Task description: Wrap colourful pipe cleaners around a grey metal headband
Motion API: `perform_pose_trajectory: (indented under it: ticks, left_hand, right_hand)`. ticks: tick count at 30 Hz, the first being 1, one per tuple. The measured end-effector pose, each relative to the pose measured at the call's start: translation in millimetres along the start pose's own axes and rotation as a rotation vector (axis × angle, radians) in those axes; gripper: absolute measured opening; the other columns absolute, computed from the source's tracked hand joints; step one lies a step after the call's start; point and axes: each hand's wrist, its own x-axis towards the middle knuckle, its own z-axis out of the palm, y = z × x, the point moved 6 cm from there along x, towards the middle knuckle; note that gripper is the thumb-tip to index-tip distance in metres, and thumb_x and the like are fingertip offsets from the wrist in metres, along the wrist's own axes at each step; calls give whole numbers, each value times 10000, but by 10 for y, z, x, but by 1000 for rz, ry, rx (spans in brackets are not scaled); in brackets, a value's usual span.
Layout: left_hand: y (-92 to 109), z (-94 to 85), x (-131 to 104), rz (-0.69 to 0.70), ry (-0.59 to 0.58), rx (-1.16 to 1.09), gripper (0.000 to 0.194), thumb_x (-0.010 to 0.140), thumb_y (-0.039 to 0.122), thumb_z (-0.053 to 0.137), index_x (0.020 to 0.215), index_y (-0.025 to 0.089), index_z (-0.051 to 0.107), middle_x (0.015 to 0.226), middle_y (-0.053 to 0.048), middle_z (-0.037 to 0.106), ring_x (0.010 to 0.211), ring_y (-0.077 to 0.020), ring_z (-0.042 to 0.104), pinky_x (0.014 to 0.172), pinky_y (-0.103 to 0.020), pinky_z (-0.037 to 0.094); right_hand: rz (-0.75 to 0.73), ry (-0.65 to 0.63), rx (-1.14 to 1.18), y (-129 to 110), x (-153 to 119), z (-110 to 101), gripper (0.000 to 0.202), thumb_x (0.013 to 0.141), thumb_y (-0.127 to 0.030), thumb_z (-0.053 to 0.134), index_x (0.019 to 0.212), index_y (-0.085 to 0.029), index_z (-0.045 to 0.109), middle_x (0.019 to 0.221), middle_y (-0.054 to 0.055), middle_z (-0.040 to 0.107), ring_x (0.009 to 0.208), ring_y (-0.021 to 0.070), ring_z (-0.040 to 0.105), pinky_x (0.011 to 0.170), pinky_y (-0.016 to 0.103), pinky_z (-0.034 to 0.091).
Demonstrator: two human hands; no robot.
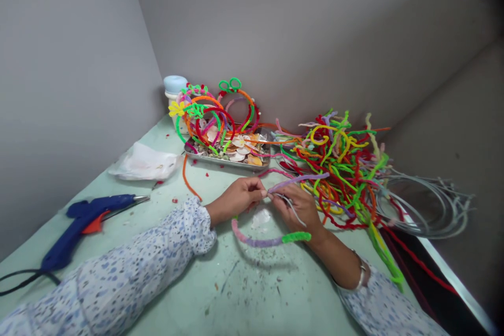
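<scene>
Both hands meet over the middle of the table. My left hand [244, 195] has its thumb and fingers pinched on the end of a wire headband. My right hand [296, 207] is closed beside it, holding a purple pipe cleaner [301, 181] and a bare grey stretch of the band [291, 208] near the same spot. Below the hands curves the wrapped part of the headband [265, 243], in pink, purple and green. Its left end runs up behind my left hand, where the join is hidden.
A blue glue gun [84, 223] lies left, near a white plastic bag [146, 161]. Behind are a metal tray [226, 161] with shells and finished headbands, and a blue-lidded bottle [175, 85]. Pipe cleaners [340, 160] and bare grey bands [427, 205] pile up right.
</scene>
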Motion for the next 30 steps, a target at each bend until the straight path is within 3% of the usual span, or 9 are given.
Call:
perform_pose_trajectory:
  ticks: [4,9,14,23,30]
  left_hand:
    - [-24,9,16,-14,-14,-47,212,762,346,587,722,147,524,490,60,424,419,-53,348,405,-182,267]
    - [-27,3,25,-36,-2,-90,221,749,351,603,715,151,514,488,63,418,411,-49,341,396,-174,252]
    - [-30,0,26,-35,-10,-95,207,753,340,598,715,151,522,484,61,423,409,-50,341,401,-175,253]
    - [-34,11,18,-70,-21,-86,211,738,331,604,684,152,508,469,62,419,393,-49,335,388,-179,243]
    - [-54,-4,29,-78,-12,-88,218,740,349,604,693,155,516,468,62,420,390,-48,331,386,-178,244]
  right_hand:
    - [-2,-45,-32,12,-8,9,99,825,-222,556,834,-214,655,751,36,648,716,174,592,665,299,480]
    - [20,38,13,26,6,-14,82,817,-240,571,838,-209,645,769,45,639,732,180,600,688,320,497]
    - [1,38,0,16,12,-16,60,818,-227,584,841,-213,638,748,35,637,713,173,597,660,308,495]
    - [-71,-111,25,-11,9,2,136,861,-215,509,888,-226,642,826,47,652,786,178,603,723,333,498]
    - [-27,-79,57,-27,13,-23,162,847,-199,503,920,-224,646,855,56,652,815,190,612,746,352,501]
